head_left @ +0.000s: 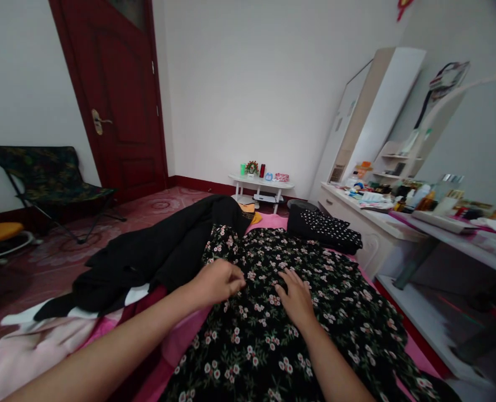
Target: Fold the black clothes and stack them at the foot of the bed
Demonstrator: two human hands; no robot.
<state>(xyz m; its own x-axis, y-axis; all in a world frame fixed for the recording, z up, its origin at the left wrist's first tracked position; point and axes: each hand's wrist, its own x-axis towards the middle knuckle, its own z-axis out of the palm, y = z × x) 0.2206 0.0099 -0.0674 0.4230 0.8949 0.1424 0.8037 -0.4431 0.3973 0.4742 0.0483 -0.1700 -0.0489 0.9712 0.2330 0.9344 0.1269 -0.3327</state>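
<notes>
A black floral garment, which looks like a dress [264, 326], lies spread over a pink bed sheet [268, 221]. My left hand [220, 282] is over its left edge, close to the sleeve [222, 241]. The fingers there are curled towards the thumb, and whether cloth is pinched between them is hidden. My right hand [295, 296] rests on or just above the middle of the dress, palm down, its fingers spread and holding nothing.
Black clothing [159, 240] is heaped to the left, above pale pink cloth [51, 340]. A folded polka-dot garment [323, 229] lies at the bed's far right. A cluttered dresser [356, 209] stands right, a camouflage chair [55, 173] left, and a low white table [260, 181] beyond.
</notes>
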